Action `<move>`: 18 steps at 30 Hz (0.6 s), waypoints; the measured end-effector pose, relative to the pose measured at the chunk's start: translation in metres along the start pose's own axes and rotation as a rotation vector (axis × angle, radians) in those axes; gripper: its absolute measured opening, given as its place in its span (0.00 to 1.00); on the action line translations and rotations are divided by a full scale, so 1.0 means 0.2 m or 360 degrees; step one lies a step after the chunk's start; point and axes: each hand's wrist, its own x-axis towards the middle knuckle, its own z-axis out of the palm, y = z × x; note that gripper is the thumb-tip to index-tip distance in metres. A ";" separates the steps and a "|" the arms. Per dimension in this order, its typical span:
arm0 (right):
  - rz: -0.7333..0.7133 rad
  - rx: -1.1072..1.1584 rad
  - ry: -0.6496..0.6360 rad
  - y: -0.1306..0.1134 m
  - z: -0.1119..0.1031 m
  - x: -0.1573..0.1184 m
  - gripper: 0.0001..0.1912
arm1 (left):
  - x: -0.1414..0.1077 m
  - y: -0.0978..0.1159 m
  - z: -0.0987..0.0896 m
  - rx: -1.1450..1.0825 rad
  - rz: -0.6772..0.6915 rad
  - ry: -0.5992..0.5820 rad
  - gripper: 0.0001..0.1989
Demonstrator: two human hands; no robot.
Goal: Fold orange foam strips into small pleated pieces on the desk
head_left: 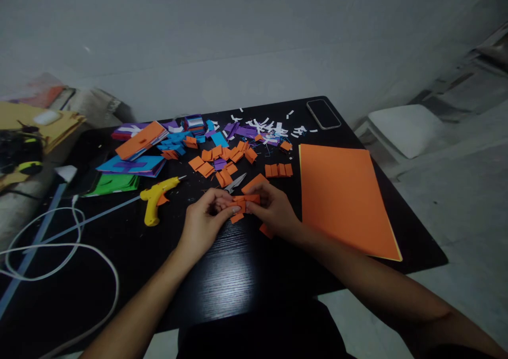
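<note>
Near the middle of the black table, my left hand pinches the left part of a small folded orange paper piece. On its other side my right hand grips the same paper between thumb and fingers. Just beyond my fingers lie scissors with their blades pointing away to the right, the handles hidden. An orange paper lies behind my right hand, and another orange bit shows under it. Several small folded orange pieces are spread beyond the scissors.
A yellow glue gun lies left of my hands, near a white cable. Large orange sheets lie at the right, a phone at the back right. Colored paper stacks and white scraps are farther back.
</note>
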 end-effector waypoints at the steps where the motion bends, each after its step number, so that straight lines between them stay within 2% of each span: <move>1: 0.0001 0.0009 -0.0002 0.00 0.00 0.00 0.12 | 0.00 0.00 0.00 0.0011 -0.0002 0.0002 0.13; 15: 0.0038 0.0071 -0.0024 -0.02 0.00 -0.01 0.13 | 0.00 -0.03 -0.02 0.0322 0.0163 0.0079 0.11; 18: 0.0074 0.0137 -0.0040 -0.03 0.00 -0.01 0.13 | 0.00 -0.01 -0.02 0.0453 0.0267 0.0091 0.09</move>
